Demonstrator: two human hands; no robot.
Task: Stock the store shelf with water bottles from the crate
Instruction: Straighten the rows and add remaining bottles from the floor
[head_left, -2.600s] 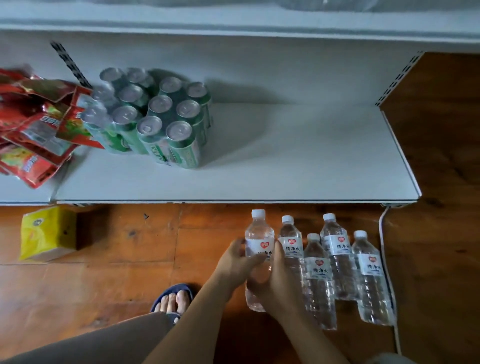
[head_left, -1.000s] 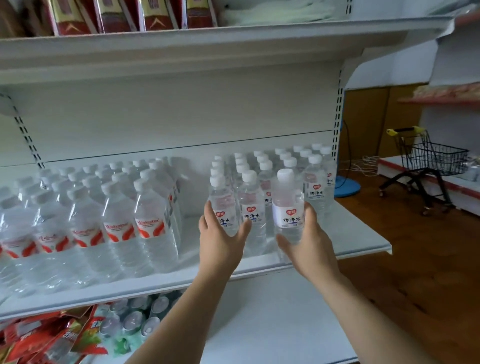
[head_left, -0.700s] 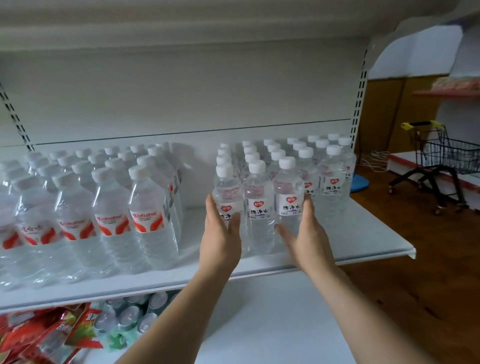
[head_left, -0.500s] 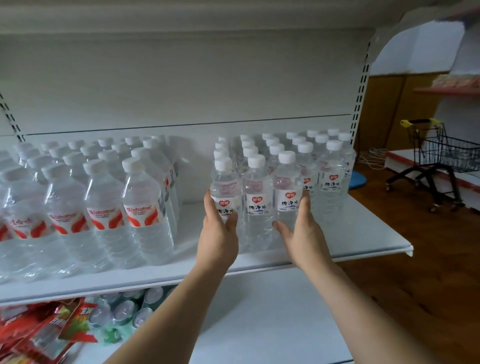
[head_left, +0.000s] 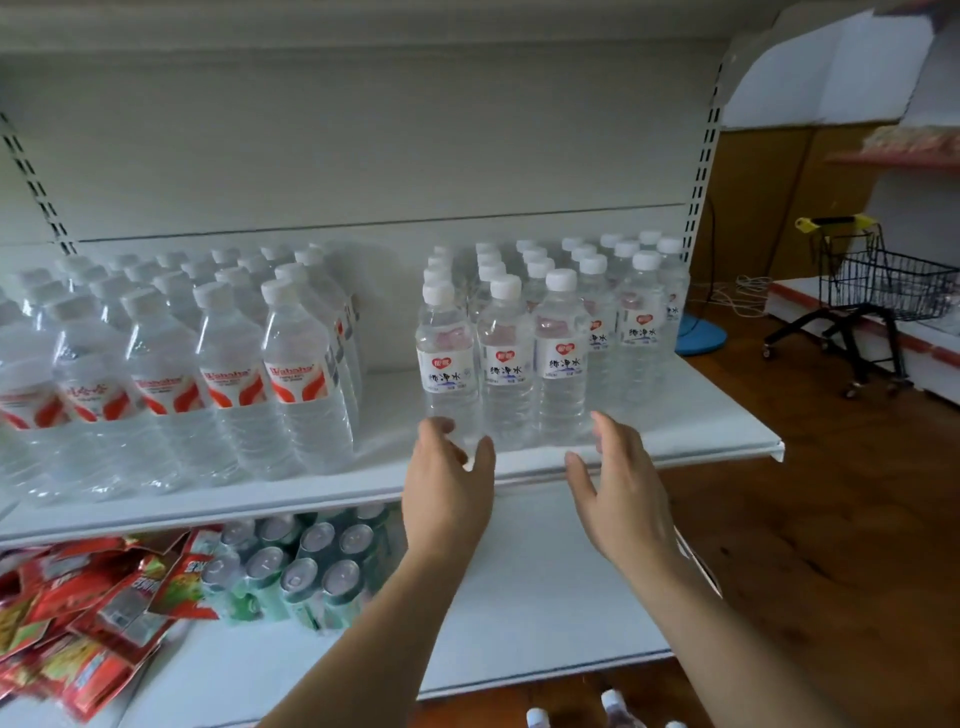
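Note:
Several small water bottles with white caps and white labels stand in rows on the white middle shelf (head_left: 717, 415). Three of them form the front row: one at the left (head_left: 447, 358), one in the middle (head_left: 506, 358), one at the right (head_left: 561, 353). My left hand (head_left: 447, 488) hovers just in front of the left bottle's base with fingers loosely spread and empty. My right hand (head_left: 618, 488) is below and right of the right bottle, fingers relaxed and empty. More bottle caps (head_left: 613, 699) show on the floor at the bottom edge.
Larger bottles with red labels (head_left: 291, 374) fill the shelf's left half. On the lower shelf (head_left: 545, 613) sit green cans (head_left: 311, 566) and red snack packets (head_left: 93, 623). A small shopping cart (head_left: 878, 291) stands on the wooden floor at right.
Both hands let go of the front-row bottles and drew back and down from the shelf. The bottles now stand on their own.

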